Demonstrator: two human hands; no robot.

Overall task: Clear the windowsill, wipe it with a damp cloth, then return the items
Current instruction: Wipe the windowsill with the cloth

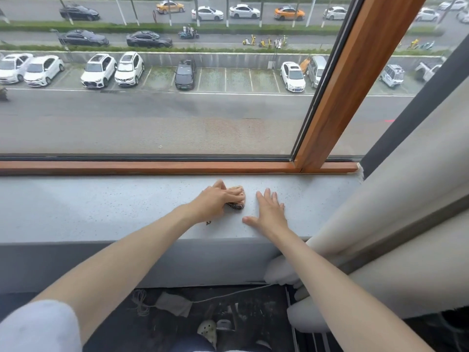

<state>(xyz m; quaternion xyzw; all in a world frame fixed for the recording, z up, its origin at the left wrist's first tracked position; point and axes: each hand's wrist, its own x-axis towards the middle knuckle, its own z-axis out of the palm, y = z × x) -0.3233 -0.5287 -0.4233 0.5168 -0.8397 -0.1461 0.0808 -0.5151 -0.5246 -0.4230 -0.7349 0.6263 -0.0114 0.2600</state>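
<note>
On the windowsill (pixel 101 204), the soft, light cloth (pixel 240 199) is pressed by the flat-fingered left hand (pixel 218 199), the right hand (pixel 269 212) spread; its bunched top is judged the best hold.

Windowsill (pixel 101 207) spans mid-frame, with the window frame (pixel 152 166) behind it along the far edge. Cloth (pixel 238 198) lies on the sill at centre, left hand (pixel 215 200) on top of it. Right hand (pixel 270 212) lies flat on the sill just right of the cloth. Curtain (pixel 406 186) at frame right. Floor (pixel 177 316) below, shoe (pixel 208 330) bottom centre.
</note>
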